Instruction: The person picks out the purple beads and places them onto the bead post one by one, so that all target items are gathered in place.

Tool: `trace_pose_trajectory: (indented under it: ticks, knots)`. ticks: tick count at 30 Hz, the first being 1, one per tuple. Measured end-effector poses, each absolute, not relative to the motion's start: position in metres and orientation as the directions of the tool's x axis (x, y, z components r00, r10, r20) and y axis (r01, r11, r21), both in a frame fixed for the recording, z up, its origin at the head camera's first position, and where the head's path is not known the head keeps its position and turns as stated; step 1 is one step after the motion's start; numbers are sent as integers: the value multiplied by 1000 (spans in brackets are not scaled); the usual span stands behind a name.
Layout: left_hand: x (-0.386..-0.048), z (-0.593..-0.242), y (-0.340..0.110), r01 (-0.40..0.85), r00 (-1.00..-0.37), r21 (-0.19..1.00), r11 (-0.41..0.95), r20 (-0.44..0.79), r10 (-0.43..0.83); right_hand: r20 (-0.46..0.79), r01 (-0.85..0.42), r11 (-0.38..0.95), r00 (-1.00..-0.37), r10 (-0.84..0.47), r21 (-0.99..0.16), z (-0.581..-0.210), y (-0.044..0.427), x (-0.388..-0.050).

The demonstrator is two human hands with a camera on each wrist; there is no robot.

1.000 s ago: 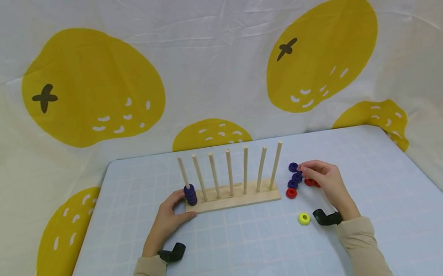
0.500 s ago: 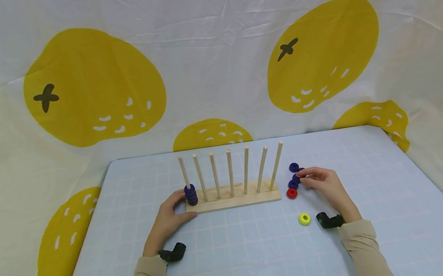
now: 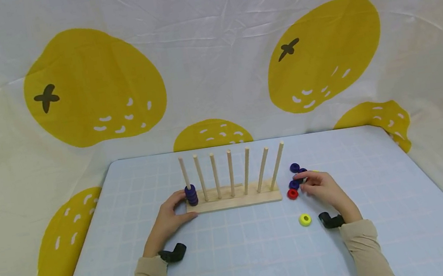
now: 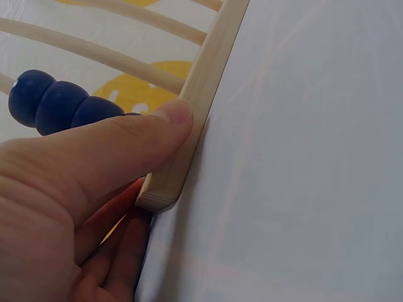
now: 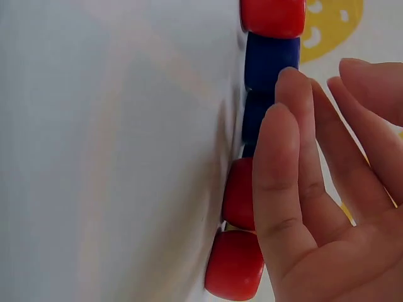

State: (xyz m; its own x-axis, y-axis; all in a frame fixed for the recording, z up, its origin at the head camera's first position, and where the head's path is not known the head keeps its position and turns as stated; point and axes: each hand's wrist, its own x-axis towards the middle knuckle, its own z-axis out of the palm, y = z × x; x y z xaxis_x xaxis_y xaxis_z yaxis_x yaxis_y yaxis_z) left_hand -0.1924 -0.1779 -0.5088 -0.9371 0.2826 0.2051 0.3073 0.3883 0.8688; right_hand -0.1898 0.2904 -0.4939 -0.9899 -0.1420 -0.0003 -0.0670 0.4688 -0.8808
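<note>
My left hand [image 3: 171, 214] grips the left end of a wooden peg stand [image 3: 239, 201]. In the left wrist view the thumb [image 4: 170, 119] presses the base's front, the fingers lying behind it. A stack of dark blue beads [image 3: 191, 195] sits on the stand's leftmost peg; the other pegs are bare. My right hand [image 3: 325, 188] hovers at a small group of beads right of the stand, fingers loosely extended and thumb apart, holding nothing. Blue beads [image 3: 294, 167] and a red bead [image 3: 292, 193] show beside its fingertips. More red beads [image 5: 234, 265] appear in the right wrist view, hidden by the hand from the head.
A yellow bead [image 3: 305, 219] lies alone, nearer me than the group. Pale checked cloth covers the table [image 3: 244, 258]. A white curtain with yellow fruit shapes [image 3: 93, 85] hangs behind. Each wrist wears a black camera mount [image 3: 173, 253].
My right hand has shifted slightly nearer and its fingertips left, over the blue beads; the red beads at its right are now covered. My left hand and the stand stay put.
</note>
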Motion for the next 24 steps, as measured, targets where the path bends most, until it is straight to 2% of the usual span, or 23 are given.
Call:
trace_pose_trajectory:
  ticks: [6,14,24]
  knots:
    - [-209,-542,-185,325,-933,866,380,227,279,36,-131,517,-981,-189,-846,-493,289,-191]
    - [-210,-543,-188,347,-924,863,367,247,292,28,-142,572,-979,-204,-808,-496,285,-194]
    - [-209,-541,-187,317,-934,870,379,217,284,35,-145,635,-983,-183,-759,-495,283,-194]
